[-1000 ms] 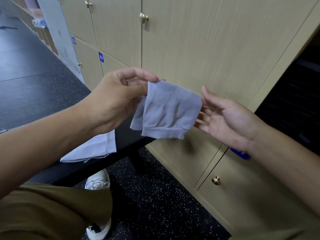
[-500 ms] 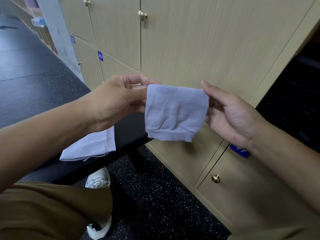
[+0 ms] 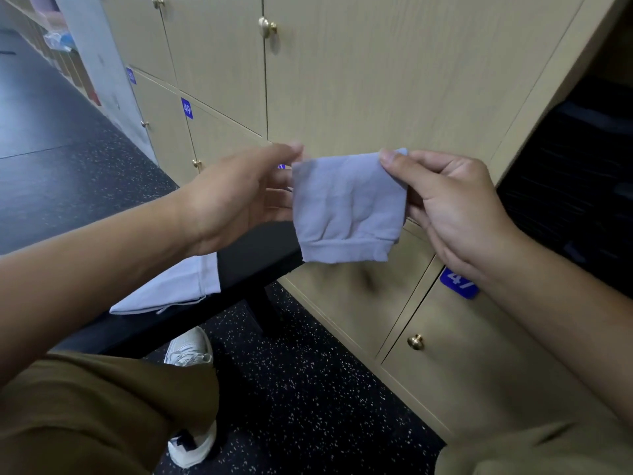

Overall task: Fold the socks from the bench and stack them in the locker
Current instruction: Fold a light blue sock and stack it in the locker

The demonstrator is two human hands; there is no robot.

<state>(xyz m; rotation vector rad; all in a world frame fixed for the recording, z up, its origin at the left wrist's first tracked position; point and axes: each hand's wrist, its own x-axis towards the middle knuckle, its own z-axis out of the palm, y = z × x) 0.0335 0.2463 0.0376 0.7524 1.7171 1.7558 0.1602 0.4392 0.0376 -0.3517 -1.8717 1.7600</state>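
Now passed from left hand (image 3: 236, 197) to right hand (image 3: 445, 207), which pinches folded lilac sock (image 3: 346, 207) at its top right corner, midair before locker doors (image 3: 394, 80). Left fingers straight, released. Light, limp, likely to unfold; best pinched through all layers. Another sock (image 3: 171, 289) lies on bench (image 3: 253, 255) edge.

The right hand (image 3: 455, 207) pinches a folded grey sock (image 3: 346, 207) at its three o'clock corner, the left hand's (image 3: 236, 197) straight fingers at nine o'clock.
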